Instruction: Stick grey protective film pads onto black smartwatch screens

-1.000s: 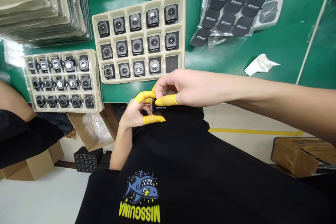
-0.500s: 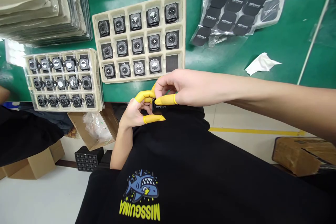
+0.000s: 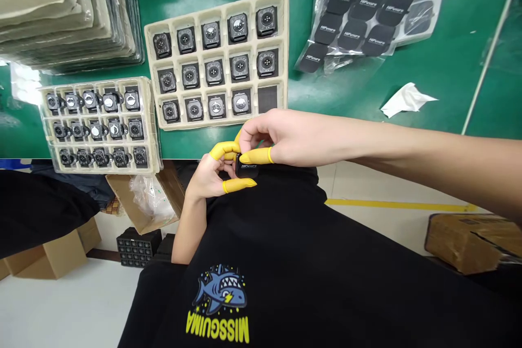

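Watch [image 3: 247, 170] between left hand [image 3: 209, 175] and right hand [image 3: 281, 138]

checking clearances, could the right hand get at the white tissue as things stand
Probably yes: the white tissue lies uncovered on the green table, though the right hand is busy with a HiFuture-marked watch.

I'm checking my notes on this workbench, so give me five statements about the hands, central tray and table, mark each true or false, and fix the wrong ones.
1. The right hand touches a black piece lettered HiFuture. True.
2. The left thumb is bare. False: the left hand has a yellow cover on its thumb.
3. A crumpled white tissue lies on the green table, right of the central tray. True.
4. Every compartment of the central tray holds a watch. False: one corner shows only a dark square; watches sit in the other fourteen.
5. HiFuture-lettered squares in clear plastic lie on the table. True.
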Tool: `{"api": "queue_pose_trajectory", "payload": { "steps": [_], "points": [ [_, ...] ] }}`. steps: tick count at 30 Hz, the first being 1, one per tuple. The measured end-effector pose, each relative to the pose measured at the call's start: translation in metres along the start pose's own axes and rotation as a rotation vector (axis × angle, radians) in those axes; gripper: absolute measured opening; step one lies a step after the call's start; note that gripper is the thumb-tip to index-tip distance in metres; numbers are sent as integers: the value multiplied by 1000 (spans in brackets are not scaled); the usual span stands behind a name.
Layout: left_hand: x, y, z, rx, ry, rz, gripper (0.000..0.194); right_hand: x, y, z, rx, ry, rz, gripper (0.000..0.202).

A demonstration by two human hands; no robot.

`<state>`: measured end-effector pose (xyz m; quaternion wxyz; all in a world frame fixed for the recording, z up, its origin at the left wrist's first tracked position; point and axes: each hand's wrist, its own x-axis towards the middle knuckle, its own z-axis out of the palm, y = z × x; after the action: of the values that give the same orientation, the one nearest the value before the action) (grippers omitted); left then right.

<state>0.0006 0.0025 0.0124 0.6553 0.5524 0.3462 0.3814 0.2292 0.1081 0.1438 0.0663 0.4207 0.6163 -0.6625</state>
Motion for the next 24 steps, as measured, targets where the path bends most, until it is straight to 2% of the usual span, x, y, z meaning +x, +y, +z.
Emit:
{"api": "queue_pose_trajectory", "payload": {
  "steps": [7,13,24],
  "points": [
    [1,0,1,-7,-8,54,76,1,-2,0,-2,-3,27,12],
    [0,2,0,43,3,-6,79,1,0,0,13,-13,14,16],
    [1,8,0,68,-4,17,74,4,5,2,11,-7,13,13]
  ]
}}
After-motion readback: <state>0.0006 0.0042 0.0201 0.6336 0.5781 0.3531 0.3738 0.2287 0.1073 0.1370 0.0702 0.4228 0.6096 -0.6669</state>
